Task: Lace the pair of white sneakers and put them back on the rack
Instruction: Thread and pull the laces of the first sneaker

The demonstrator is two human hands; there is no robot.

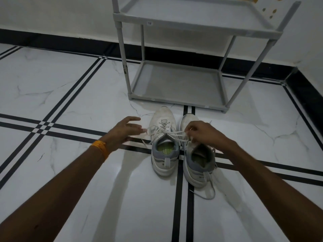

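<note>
Two white sneakers with grey collars stand side by side on the floor, toes pointing at the rack. The left sneaker (pixel 163 130) has laces threaded through its eyelets, with loose ends spread to both sides. My left hand (pixel 125 131) pinches one lace end just left of that shoe. My right hand (pixel 203 134) hovers over the tongue of the right sneaker (pixel 197 165) and pinches the other lace end (pixel 178 133), which stretches across from the left shoe. A loose lace (pixel 208 194) trails on the floor beside the right shoe's heel.
A grey plastic shoe rack (pixel 176 99) stands directly behind the shoes, its bottom shelf and the shelf above it bare. White marble floor with black stripes (pixel 70 95) surrounds the shoes. A black skirting (pixel 305 95) runs along the walls, which meet in a corner at right.
</note>
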